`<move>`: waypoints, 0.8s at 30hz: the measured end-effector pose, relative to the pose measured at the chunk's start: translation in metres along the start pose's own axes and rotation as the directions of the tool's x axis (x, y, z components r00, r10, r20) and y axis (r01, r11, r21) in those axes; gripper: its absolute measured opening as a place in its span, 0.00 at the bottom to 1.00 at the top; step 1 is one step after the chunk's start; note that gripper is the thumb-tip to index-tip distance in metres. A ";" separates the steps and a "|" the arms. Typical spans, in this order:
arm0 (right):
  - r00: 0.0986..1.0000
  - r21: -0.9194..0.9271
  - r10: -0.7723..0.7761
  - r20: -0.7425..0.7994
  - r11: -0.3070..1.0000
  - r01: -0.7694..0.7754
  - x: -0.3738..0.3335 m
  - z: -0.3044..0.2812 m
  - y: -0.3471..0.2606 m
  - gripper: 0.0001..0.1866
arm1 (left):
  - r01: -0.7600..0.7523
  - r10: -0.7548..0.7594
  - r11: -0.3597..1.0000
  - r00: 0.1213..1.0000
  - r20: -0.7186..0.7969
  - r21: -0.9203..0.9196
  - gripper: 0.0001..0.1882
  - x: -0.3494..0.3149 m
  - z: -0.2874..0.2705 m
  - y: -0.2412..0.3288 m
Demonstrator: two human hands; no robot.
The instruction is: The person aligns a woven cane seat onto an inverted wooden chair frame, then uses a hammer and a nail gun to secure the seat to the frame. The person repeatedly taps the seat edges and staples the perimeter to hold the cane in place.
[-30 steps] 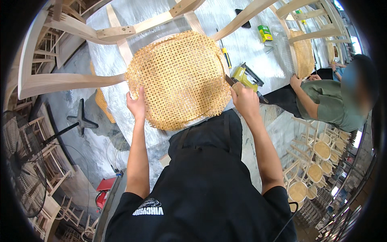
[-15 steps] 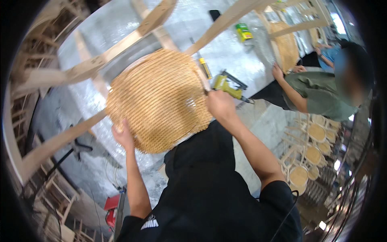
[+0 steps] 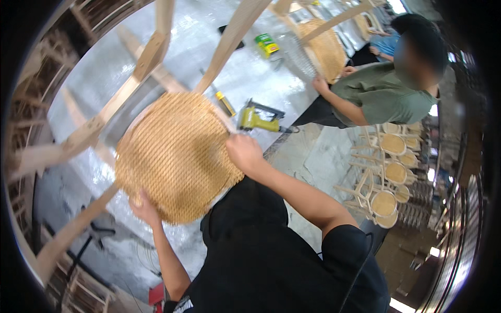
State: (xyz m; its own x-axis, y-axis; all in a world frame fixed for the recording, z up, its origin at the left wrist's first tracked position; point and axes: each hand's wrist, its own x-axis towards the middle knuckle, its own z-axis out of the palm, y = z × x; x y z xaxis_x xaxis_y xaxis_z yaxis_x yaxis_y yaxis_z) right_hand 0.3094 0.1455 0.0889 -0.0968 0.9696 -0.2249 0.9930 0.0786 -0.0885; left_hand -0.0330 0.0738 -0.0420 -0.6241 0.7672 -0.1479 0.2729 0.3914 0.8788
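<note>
A: Where was the woven cane panel (image 3: pixel 177 156)?
B: Over the seat of a pale wooden chair frame (image 3: pixel 221 60), at the near edge of the plastic-covered tabletop (image 3: pixel 195 26).
A: And the left hand (image 3: pixel 145 209)?
B: At the panel's lower-left rim. Its fingers touched there; blur left me unable to tell whether they gripped.
A: The right hand (image 3: pixel 244 153)?
B: Beside the right rim, fingers curled closed. I couldn't see what, if anything, they held.
A: What lay nearby?
B: A green nail gun (image 3: pixel 257 120) and a yellow-handled tool (image 3: pixel 225 104), with a green-and-yellow box (image 3: pixel 267 45) farther off.
</note>
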 end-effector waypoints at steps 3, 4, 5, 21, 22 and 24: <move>0.998 -0.013 0.050 0.048 0.999 -0.049 0.008 0.001 -0.019 0.07 | -0.072 0.075 0.996 0.996 -0.052 0.056 0.22 0.007 -0.009 -0.008; 0.999 0.008 0.013 0.033 1.000 -0.013 0.005 -0.002 -0.013 0.06 | -0.072 0.074 0.997 0.996 -0.047 0.037 0.22 0.008 -0.010 -0.007; 1.000 0.016 -0.018 0.016 1.000 0.018 0.001 -0.005 -0.004 0.06 | -0.067 0.067 0.998 0.997 -0.035 0.005 0.22 0.008 -0.007 -0.005; 0.983 -0.081 -0.117 -0.144 0.991 0.106 -0.007 -0.024 0.013 0.13 | 0.025 -0.026 0.998 0.999 -0.018 -0.052 0.22 0.000 -0.011 0.011; 0.987 -0.095 -0.114 -0.117 0.990 0.103 -0.002 -0.025 0.014 0.13 | 0.040 -0.041 0.998 0.999 -0.015 -0.048 0.22 0.000 -0.011 0.011; 0.985 -0.111 -0.134 -0.106 0.986 0.122 0.007 -0.026 0.014 0.13 | 0.045 -0.047 0.996 0.999 -0.025 -0.079 0.22 0.002 -0.009 0.009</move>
State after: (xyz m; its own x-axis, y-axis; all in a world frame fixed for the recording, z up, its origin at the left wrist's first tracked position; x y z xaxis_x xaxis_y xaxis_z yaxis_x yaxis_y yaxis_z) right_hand 0.3244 0.1598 0.1112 -0.2208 0.9694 -0.1072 0.9752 0.2214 -0.0070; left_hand -0.0384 0.0739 -0.0302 -0.6540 0.7353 -0.1777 0.1862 0.3841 0.9043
